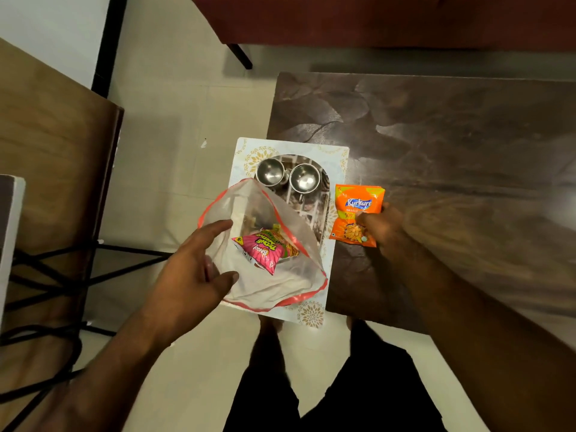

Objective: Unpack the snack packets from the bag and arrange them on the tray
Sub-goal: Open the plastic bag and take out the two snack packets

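A clear plastic bag (290,285) with a red rim lies open over the near part of a white patterned tray (338,157). Inside the bag sits a pink snack packet (260,252), with part of another packet showing behind it. My left hand (193,269) holds the bag's left rim, fingers spread, keeping its mouth open. My right hand (381,229) grips an orange Kurkure packet (355,213) by its lower right corner, just past the tray's right edge and above the dark table.
Two steel cups (269,171) (304,179) stand at the far end of the tray. The tray overhangs the left edge of the dark wooden table (452,135). A brown table with black metal legs (56,135) stands to the left, tiled floor between.
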Demonstrator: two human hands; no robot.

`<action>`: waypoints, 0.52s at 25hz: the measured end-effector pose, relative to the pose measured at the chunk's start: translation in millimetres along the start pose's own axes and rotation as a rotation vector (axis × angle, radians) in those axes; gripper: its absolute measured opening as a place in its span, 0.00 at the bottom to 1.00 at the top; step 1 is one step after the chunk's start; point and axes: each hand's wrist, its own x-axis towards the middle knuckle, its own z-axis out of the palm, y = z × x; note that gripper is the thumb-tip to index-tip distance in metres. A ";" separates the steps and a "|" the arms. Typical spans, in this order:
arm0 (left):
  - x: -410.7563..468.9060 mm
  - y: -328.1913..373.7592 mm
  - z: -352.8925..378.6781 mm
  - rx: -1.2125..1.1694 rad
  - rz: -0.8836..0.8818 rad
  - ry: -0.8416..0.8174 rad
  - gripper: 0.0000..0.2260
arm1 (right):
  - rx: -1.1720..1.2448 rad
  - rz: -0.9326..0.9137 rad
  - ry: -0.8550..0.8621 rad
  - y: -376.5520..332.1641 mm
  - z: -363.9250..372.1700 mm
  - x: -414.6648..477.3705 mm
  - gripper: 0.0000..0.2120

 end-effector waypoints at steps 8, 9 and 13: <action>-1.9 -12.0 -19.2 -0.056 0.203 -0.137 0.35 | -0.098 -0.627 -0.396 -111.7 -37.9 -230.4 0.09; -5.5 -13.2 -19.4 -0.068 0.229 -0.153 0.36 | -0.119 -0.647 -0.491 -122.8 -29.9 -256.5 0.11; -11.8 -22.7 -20.3 -0.068 0.290 -0.203 0.36 | -0.884 -0.760 -0.509 -132.3 37.4 -282.2 0.21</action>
